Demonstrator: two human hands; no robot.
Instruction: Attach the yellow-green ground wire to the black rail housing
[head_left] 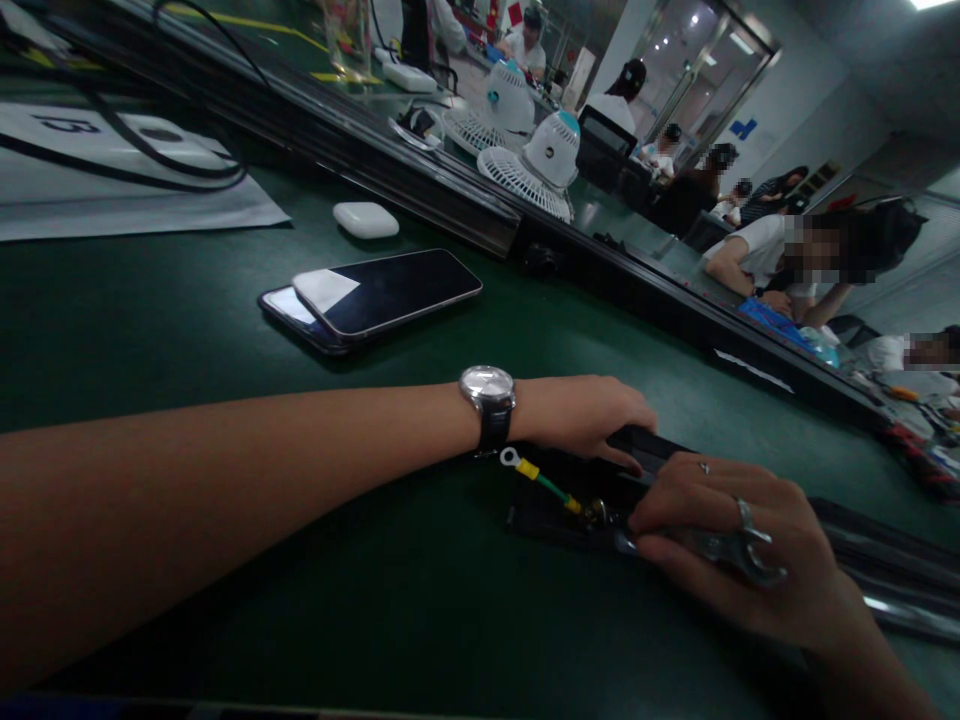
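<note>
My right hand (pixel 750 540) is closed around a silver open-ended wrench (pixel 739 553), its open jaw sticking out towards me. The wrench's other end points at a bolt (pixel 598 513) on a long black profile (pixel 877 545), partly hidden by the fingers. From that bolt runs a short green-and-yellow wire (pixel 553 488), whose free end carries a ring terminal (pixel 511 457). My left hand (pixel 589 415), with a watch (pixel 487 385) on its wrist, reaches across and grips the far side of the profile; most of its fingertips are hidden.
On the green table (pixel 360 580), two stacked phones (pixel 405 290) and a white earbud case (pixel 366 220) lie beyond my left forearm. A paper sheet (pixel 135 215) and black cable (pixel 172 185) are at left. A dark rail (pixel 637 290) crosses behind, with white fans (pixel 551 150) and co-workers beyond.
</note>
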